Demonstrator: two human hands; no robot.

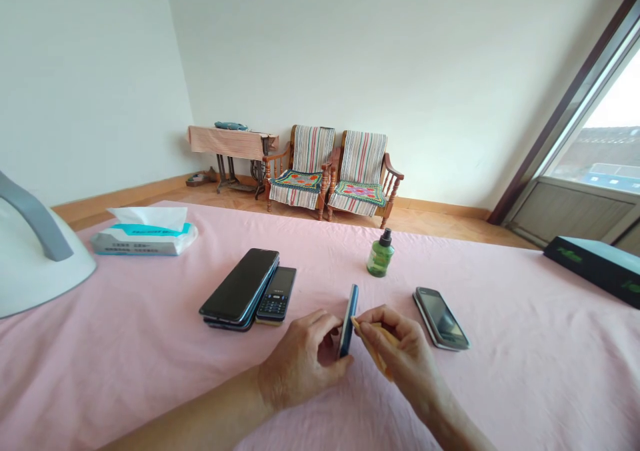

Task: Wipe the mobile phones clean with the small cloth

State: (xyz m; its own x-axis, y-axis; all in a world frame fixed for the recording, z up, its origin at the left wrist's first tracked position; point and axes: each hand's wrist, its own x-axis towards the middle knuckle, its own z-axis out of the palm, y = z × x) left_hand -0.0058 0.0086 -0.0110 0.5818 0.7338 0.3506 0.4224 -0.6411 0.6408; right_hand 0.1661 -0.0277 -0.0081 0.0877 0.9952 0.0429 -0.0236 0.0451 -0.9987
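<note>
My left hand (305,354) grips a slim dark-blue phone (349,321), held on edge so that its narrow side faces me. Pinched in my right hand (403,344) is a yellow-orange cloth (383,351), its tip close against the phone's right side; whether it touches I cannot tell. To the left lies a stack of black smartphones (243,287), with a keypad phone (277,295) right beside it. A silver-edged phone (441,317) rests face up to the right of my right hand. Beyond my hands stands a green spray bottle (381,256) with a black top.
A pink cloth (165,377) covers the table. At the left are a tissue pack (145,239) and a white appliance with a grey handle (37,257). A black box (593,267) sits at the right edge. Two wooden chairs (327,171) stand beyond the table.
</note>
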